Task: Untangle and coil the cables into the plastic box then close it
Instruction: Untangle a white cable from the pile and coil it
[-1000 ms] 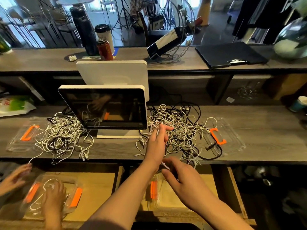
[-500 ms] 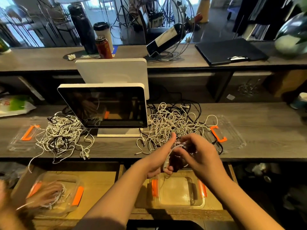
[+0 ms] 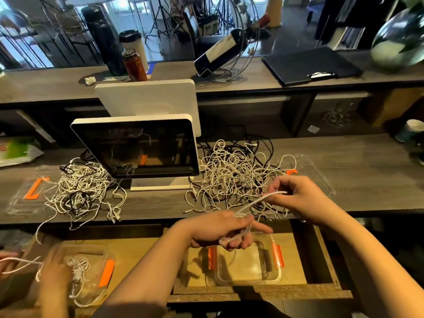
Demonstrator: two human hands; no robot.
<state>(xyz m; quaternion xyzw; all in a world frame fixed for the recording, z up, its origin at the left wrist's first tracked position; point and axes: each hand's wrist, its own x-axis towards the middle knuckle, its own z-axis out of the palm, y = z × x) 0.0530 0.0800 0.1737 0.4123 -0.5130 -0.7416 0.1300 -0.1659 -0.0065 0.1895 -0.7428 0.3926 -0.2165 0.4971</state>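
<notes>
A tangle of white and black cables point(image 3: 234, 173) lies on the wooden counter right of the screen. Above the open drawer, my left hand point(image 3: 226, 230) is closed around loops of a white cable point(image 3: 254, 203). The cable runs up and right to my right hand point(image 3: 296, 196), which pinches its other end near the pile's front edge. Below my left hand sits a clear plastic box point(image 3: 249, 262) with orange clips in the drawer, nearly bare inside. Its clear lid point(image 3: 314, 171) with an orange clip lies on the counter behind my right hand.
A tilted point-of-sale screen point(image 3: 137, 148) stands mid-counter. A second cable tangle point(image 3: 80, 189) and lid point(image 3: 27, 193) lie at left. Another person's hands point(image 3: 52, 269) work cable into a second box point(image 3: 89, 271) at lower left. Bottles, a wine rack and a folder stand on the upper shelf.
My hands came together on a white cable pulled from the pile, then drew apart: left hand dropped over the box holding loops, right hand moved right, stretching the cable.
</notes>
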